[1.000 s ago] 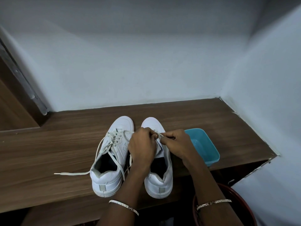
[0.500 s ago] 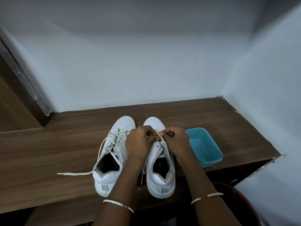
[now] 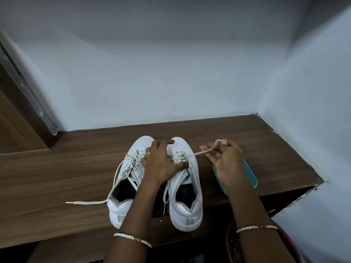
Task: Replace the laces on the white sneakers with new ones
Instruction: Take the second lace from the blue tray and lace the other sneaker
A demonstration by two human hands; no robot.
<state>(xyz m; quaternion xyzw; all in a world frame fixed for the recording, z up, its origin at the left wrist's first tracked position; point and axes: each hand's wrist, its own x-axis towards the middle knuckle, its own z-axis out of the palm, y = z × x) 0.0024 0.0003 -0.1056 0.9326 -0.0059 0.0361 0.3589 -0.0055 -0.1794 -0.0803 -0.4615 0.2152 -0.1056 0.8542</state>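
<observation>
Directly below, two white sneakers stand side by side, toes pointing away, on a brown wooden surface [image 3: 57, 177]. The left hand [image 3: 161, 164] lies over the right sneaker [image 3: 187, 205], its grip apart: the fingers are straight and the thumb presses beside the eyelets. Just right of that sneaker, the right hand [image 3: 226, 160] has its grip clamped on a pale lace [image 3: 201, 152], stretched taut from the front eyelets. A turquoise tray [image 3: 250, 173] sits beneath this hand. The left sneaker [image 3: 121, 205] stands just beside the right sneaker, its loose lace [image 3: 85, 202] trailing farther left.
</observation>
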